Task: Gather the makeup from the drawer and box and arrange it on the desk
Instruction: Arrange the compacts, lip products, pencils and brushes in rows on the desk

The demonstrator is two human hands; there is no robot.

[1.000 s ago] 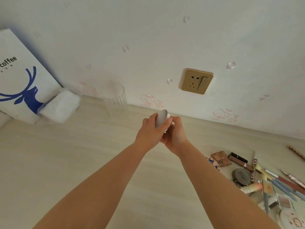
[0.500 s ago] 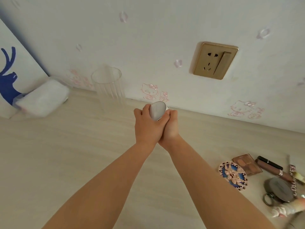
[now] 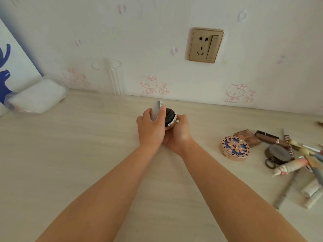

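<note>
Both hands hold a round cushion compact over the middle of the desk (image 3: 70,154), near the wall. My left hand (image 3: 151,130) grips its white lid (image 3: 156,110), which is swung up on edge. My right hand (image 3: 178,135) cups the base (image 3: 170,117), whose dark inside shows. At the right lies a pile of makeup: a round blue-and-gold flower compact (image 3: 234,147), a brown eyeshadow palette (image 3: 249,137), a brown lip tube (image 3: 270,137), a dark round compact (image 3: 277,154), and several pencils and tubes (image 3: 307,172).
A clear ribbed glass (image 3: 108,79) stands by the wall behind my hands. A white tissue pack (image 3: 37,96) and a white bag with a blue deer (image 3: 10,67) sit at the left. A gold wall socket (image 3: 205,45) is above.
The compact's lid has swung open, showing the dark inside. My hands have dropped lower toward the desk, and the view has moved closer to the wall.
</note>
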